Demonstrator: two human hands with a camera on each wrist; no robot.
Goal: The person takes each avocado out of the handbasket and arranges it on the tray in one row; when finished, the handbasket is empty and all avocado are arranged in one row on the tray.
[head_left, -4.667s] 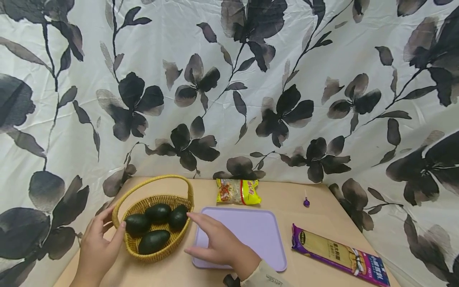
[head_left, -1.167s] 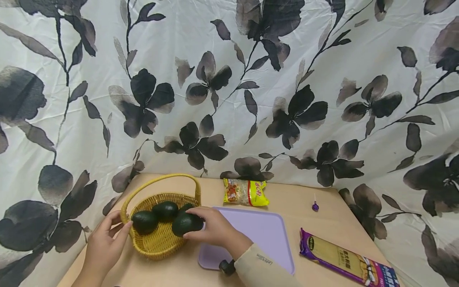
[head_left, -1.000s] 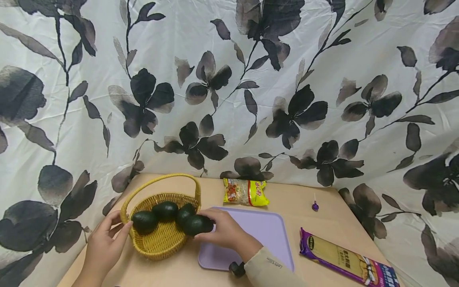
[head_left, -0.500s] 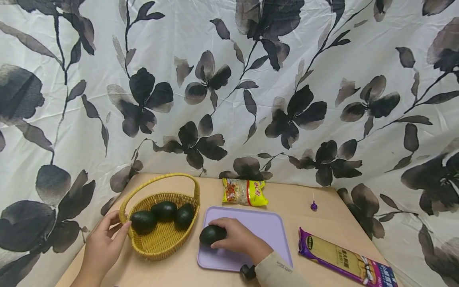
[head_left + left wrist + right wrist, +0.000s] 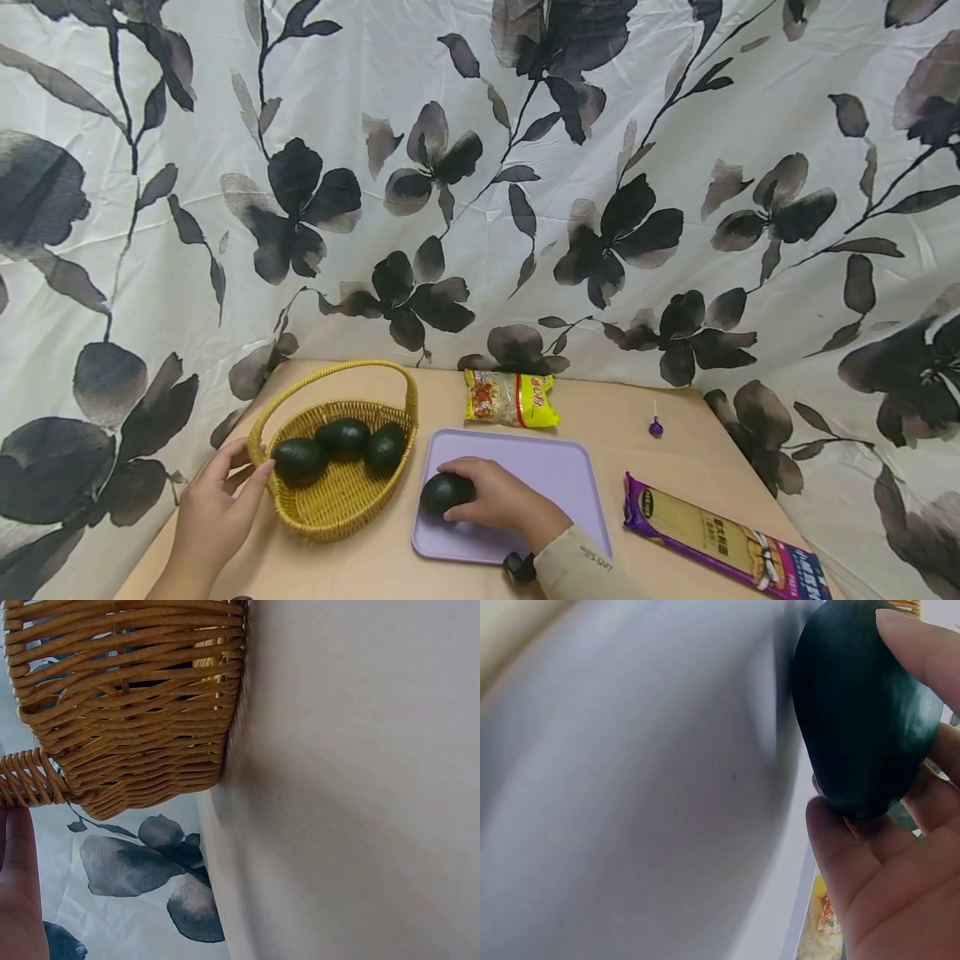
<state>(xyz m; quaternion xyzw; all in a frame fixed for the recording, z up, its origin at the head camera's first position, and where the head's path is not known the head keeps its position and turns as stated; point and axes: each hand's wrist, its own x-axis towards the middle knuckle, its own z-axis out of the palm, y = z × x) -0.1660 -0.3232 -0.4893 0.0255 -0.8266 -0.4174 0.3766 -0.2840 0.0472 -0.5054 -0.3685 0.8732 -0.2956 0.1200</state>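
At the left of the head view stands a yellow wicker basket (image 5: 322,521) with an arched handle and three dark green avocados (image 5: 343,439) inside. My left hand (image 5: 217,512) pinches the base of its handle at the left; the left wrist view shows fingers against the woven handle (image 5: 34,776). Over the left part of a lilac tray (image 5: 525,458), my right hand (image 5: 498,500) holds another avocado (image 5: 444,497). In the right wrist view, thumb and fingers curl round this avocado (image 5: 862,712), low at the tray's surface; whether it touches is hard to tell.
A yellow-and-clear food packet (image 5: 510,398) lies behind the tray. To the right are a long purple pasta packet (image 5: 720,537) and a small purple lollipop (image 5: 656,427). A floral curtain (image 5: 480,208) hangs behind the table.
My right hand has taken an avocado out of the basket and carried it right, down to the tray. The left hand has stayed at the basket handle.
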